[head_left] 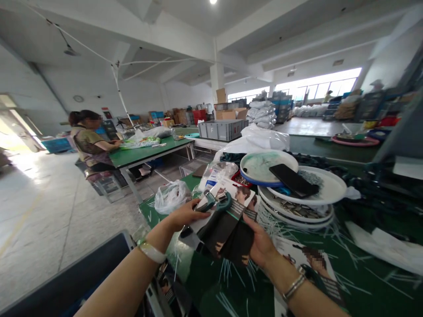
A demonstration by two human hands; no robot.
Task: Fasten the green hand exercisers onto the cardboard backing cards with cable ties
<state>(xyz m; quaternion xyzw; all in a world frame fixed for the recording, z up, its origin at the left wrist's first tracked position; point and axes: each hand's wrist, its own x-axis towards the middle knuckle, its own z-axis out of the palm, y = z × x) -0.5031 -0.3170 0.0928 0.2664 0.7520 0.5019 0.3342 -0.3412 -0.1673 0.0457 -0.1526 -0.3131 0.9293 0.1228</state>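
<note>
Before me, over the green table, both hands hold printed cardboard packaging cards (231, 220) fanned one over another. A dark green hand grip with a metal spring (220, 201) is mounted on the front card. My left hand (190, 215) closes on the cards' left edge, its thumb lying near the hand grip. Along the right edge, my right hand (259, 240) grips the cards, with its fingers partly hidden behind them. Another printed card (307, 264) lies on the table beneath my right forearm.
White round trays (267, 165) are stacked at the right, some holding metal parts; a black phone (294, 179) lies on top. Thin white plastic strips litter the green table. A plastic bag (172, 197) sits at left. A dark crate (109, 259) stands below. A person (90, 145) works at another table.
</note>
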